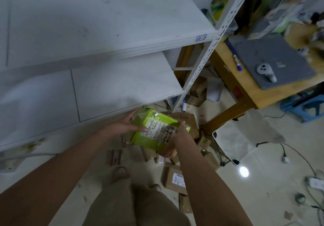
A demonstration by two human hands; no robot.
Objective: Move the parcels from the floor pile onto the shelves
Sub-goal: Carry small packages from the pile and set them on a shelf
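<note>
A lime-green plastic parcel point(154, 129) with a white label and black handwriting is held between both hands, just below the front edge of the lower white shelf point(112, 88). My left hand point(125, 123) lies against its left side with fingers stretched along it. My right hand point(175, 138) grips its right edge from below, thumb on top. A brown cardboard parcel point(188, 123) sits right behind the green one. More brown parcels point(174, 179) lie scattered on the floor around my feet.
An upper white shelf point(98, 22) juts out above the lower one, carried by a perforated metal upright point(205, 57). A wooden table point(245, 88) with a grey pad and pen stands to the right. A white chair point(240, 138), cables and a blue stool point(305, 106) occupy the right floor.
</note>
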